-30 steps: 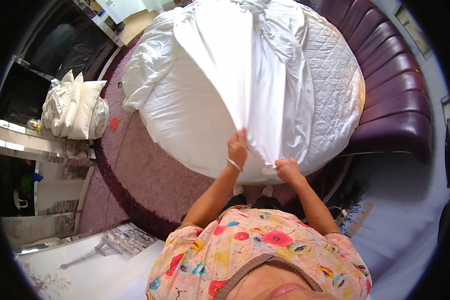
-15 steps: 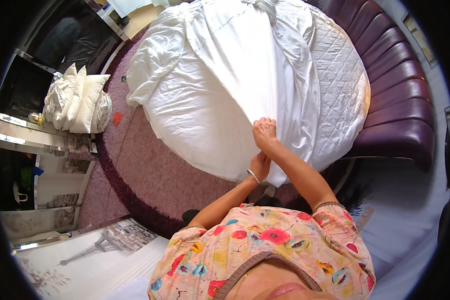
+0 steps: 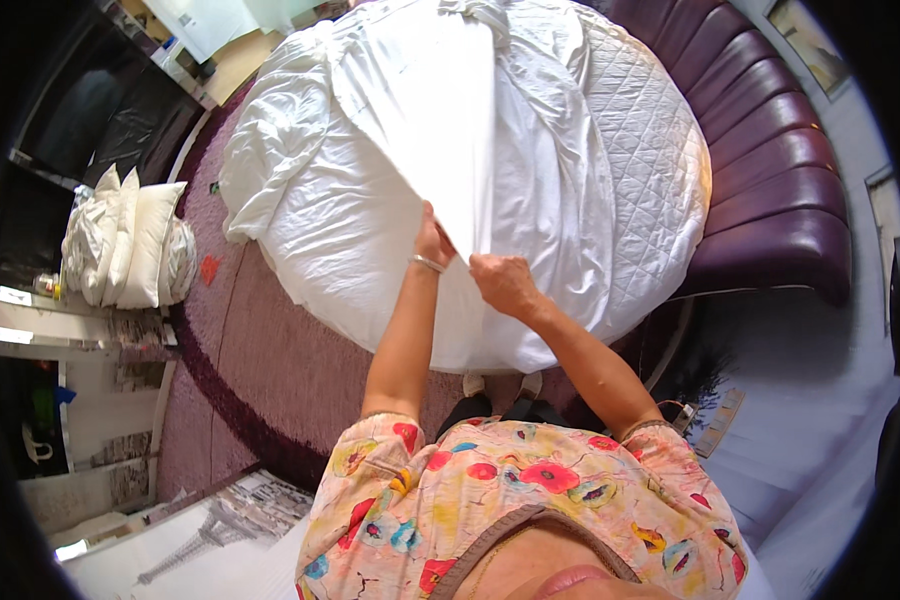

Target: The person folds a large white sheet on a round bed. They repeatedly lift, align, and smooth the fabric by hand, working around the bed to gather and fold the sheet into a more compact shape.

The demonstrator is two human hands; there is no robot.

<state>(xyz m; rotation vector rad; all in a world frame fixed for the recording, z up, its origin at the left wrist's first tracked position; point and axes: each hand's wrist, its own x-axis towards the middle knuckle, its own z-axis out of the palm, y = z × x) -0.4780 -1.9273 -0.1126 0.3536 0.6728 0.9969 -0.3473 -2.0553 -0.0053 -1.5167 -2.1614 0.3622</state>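
Note:
A white sheet (image 3: 425,95) is pulled taut toward me from the far side of a round bed, narrowing to a corner near my hands. My right hand (image 3: 505,284) is closed on that corner. Farther up along the sheet's left edge is my left hand (image 3: 433,240), with a silver bracelet at the wrist. Its thumb shows on the near side of the edge, and its other fingers are partly hidden by the cloth it holds. Beneath lies the round mattress (image 3: 315,245) under smooth white fabric, with a quilted cover (image 3: 650,150) exposed on the right.
A curved purple headboard (image 3: 770,190) wraps the bed's right side. Pillows (image 3: 150,240) and bunched bedding are stacked on a low unit at the left. Purple carpet (image 3: 280,330) surrounds the bed, with a small red item (image 3: 209,269) lying on it. My feet stand against the bed's near edge.
My hands, close together before, are now apart. The left has slid up and leftward along the sheet's edge; the right has moved slightly left and down. The view has shifted a little.

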